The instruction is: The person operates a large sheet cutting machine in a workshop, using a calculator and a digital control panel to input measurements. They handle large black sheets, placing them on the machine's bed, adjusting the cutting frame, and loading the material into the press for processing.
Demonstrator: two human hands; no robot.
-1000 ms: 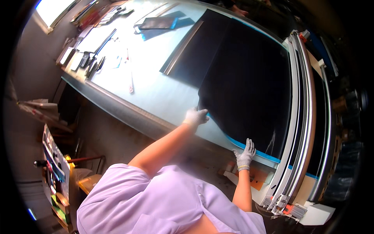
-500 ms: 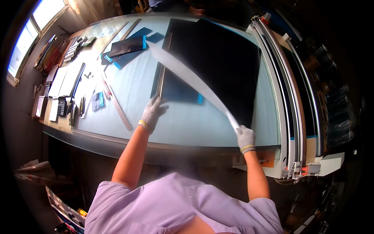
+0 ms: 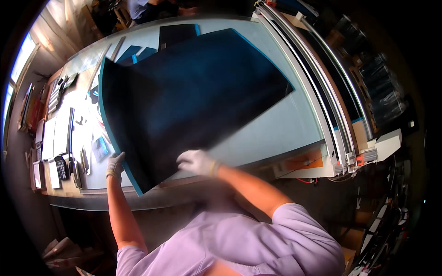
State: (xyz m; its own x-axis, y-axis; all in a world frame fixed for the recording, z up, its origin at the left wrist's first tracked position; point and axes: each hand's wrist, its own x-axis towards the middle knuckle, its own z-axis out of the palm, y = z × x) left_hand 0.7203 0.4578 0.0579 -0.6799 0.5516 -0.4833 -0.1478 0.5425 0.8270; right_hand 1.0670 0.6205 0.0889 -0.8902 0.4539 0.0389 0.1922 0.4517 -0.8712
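Observation:
A large black sheet [image 3: 198, 87] with blue edges spreads over the middle of the light worktable [image 3: 271, 117]. Its left side curls upward, and its near left corner juts toward me over the table's front edge. My left hand [image 3: 116, 165], in a white glove, pinches that left blue edge near the corner. Over the sheet's near edge hovers my gloved right hand [image 3: 198, 162], slightly blurred, fingers stretched out and holding nothing; whether it touches the sheet, I cannot tell. Beyond lie a smaller black piece [image 3: 178, 36] and blue-backed offcuts [image 3: 129, 54], partly covered.
A long metal rail machine [image 3: 317, 83] runs along the table's right side. At the left are a calculator [image 3: 61, 166], white papers [image 3: 55, 138] and small tools [image 3: 84, 161]. A small blue packet [image 3: 100, 148] lies beside the sheet. Another person [image 3: 140, 9] is at the far side.
The long white strip has left my right hand and is out of sight. My left hand has taken hold of the black sheet, which has shifted left and turned. My right hand moved inward.

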